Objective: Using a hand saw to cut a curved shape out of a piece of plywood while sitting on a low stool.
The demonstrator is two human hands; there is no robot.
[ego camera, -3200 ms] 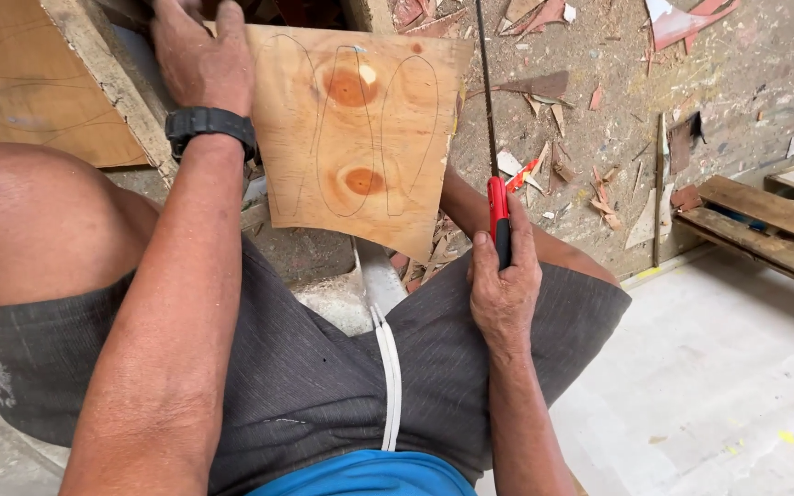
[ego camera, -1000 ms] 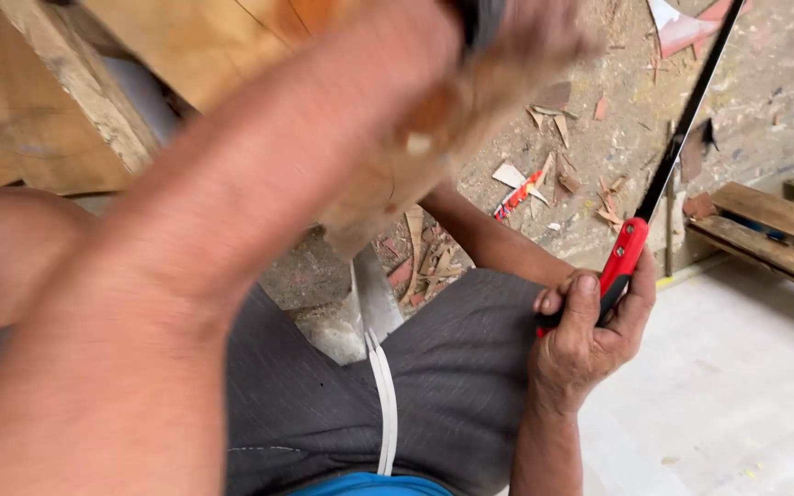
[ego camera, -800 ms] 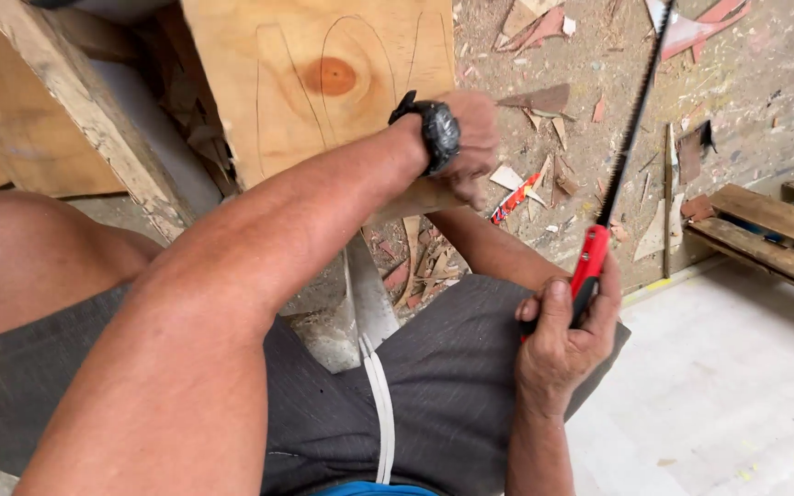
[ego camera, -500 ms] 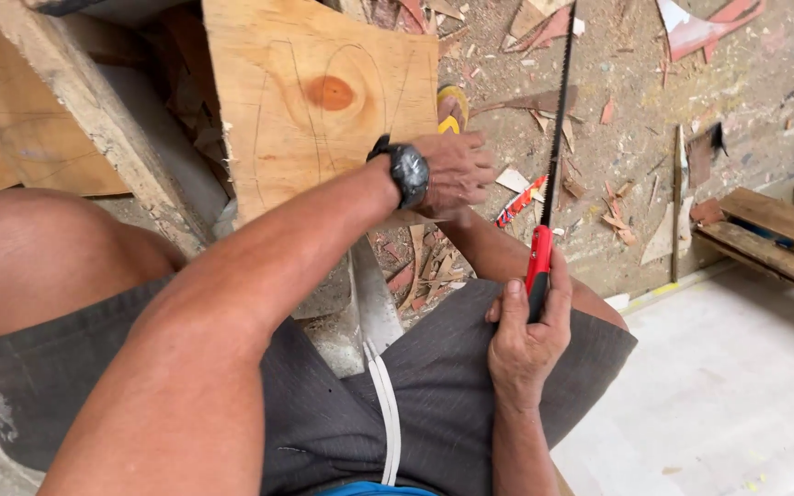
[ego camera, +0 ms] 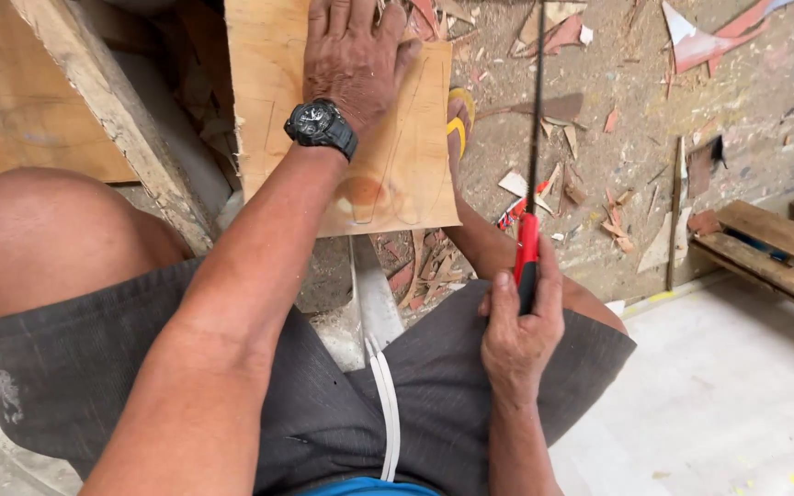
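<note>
Left hand (ego camera: 353, 55): fingers spread flat on the wooden board (ego camera: 397, 174).
Right hand (ego camera: 518, 335): fingers clamped on the red-handled saw (ego camera: 527, 257).
Around: wood scraps (ego camera: 590, 188) on the floor, yellow sandal (ego camera: 458, 124) beside the board.

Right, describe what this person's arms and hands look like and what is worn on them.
Both arms are bare, with no sleeves or gloves. The left hand has a chunky black round-faced wristwatch strapped at its wrist. The right hand wears nothing, and no ring is visible.
</note>
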